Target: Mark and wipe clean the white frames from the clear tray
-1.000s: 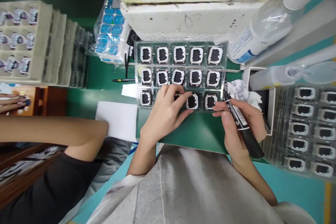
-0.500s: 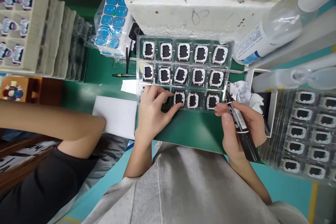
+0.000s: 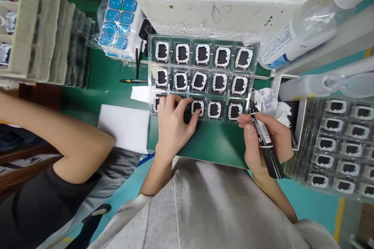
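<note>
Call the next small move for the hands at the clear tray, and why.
Probably bring the marker tip onto the part under the left hand. That hand's fingers rest on the near row of the clear tray. The right hand grips the marker just off the tray's near right corner, tip toward it.

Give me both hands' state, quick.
Left hand: open, fingers spread on the near row of the clear tray, gripping nothing.
Right hand: closed around a black marker.

left hand [image 3: 172, 124] on tray [image 3: 254, 52] front row | marker [image 3: 263, 136] right of tray
</note>
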`<control>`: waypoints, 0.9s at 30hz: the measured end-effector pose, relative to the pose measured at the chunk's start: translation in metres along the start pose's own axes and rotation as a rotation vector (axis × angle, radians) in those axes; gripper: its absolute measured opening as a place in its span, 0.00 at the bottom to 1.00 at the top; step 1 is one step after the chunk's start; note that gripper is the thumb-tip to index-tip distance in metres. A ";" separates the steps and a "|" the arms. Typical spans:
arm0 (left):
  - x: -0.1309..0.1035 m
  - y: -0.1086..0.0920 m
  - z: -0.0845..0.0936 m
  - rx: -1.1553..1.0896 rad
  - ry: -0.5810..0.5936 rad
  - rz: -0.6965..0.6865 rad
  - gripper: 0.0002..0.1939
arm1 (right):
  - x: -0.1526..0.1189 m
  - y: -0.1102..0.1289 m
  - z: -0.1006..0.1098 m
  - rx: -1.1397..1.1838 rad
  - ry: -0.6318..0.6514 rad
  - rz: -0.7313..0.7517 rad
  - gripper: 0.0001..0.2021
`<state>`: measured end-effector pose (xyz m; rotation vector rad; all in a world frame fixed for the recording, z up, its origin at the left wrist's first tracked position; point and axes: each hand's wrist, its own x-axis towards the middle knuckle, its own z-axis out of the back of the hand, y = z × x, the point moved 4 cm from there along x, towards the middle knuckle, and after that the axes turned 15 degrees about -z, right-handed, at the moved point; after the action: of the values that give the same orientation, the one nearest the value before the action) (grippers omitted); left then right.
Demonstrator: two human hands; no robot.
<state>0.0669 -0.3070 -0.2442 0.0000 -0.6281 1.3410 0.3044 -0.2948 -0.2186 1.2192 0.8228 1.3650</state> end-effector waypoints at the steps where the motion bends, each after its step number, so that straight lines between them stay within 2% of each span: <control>1: 0.000 0.001 -0.001 0.007 0.047 -0.002 0.13 | 0.000 0.000 0.000 -0.002 0.002 -0.003 0.19; 4: 0.001 -0.001 -0.005 0.013 0.101 0.014 0.13 | -0.002 0.001 -0.001 -0.015 0.011 -0.025 0.19; 9: 0.003 -0.010 -0.008 -0.033 -0.014 0.020 0.06 | -0.002 0.002 0.000 -0.018 0.005 -0.023 0.19; 15: -0.007 -0.015 0.000 -0.194 -0.084 -0.032 0.08 | -0.003 -0.001 -0.001 -0.030 0.005 -0.023 0.18; 17: -0.010 -0.015 0.004 -0.280 -0.115 0.009 0.07 | -0.004 -0.002 -0.001 -0.040 0.002 -0.029 0.19; 20: -0.012 -0.016 0.011 -0.528 -0.197 0.127 0.06 | -0.004 -0.001 0.000 -0.029 0.010 -0.004 0.19; 23: -0.009 -0.024 0.017 -0.773 -0.275 0.207 0.10 | -0.001 0.004 -0.002 0.041 0.136 -0.008 0.23; 25: -0.006 -0.031 0.020 -0.881 -0.301 0.221 0.13 | 0.001 0.009 -0.004 0.104 0.248 -0.001 0.26; 27: -0.004 -0.037 0.020 -0.970 -0.307 0.214 0.15 | 0.002 0.013 -0.005 0.136 0.300 0.006 0.27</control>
<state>0.0915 -0.3273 -0.2157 -0.6710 -1.5230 1.1258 0.2963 -0.2946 -0.2068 1.1339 1.1379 1.5401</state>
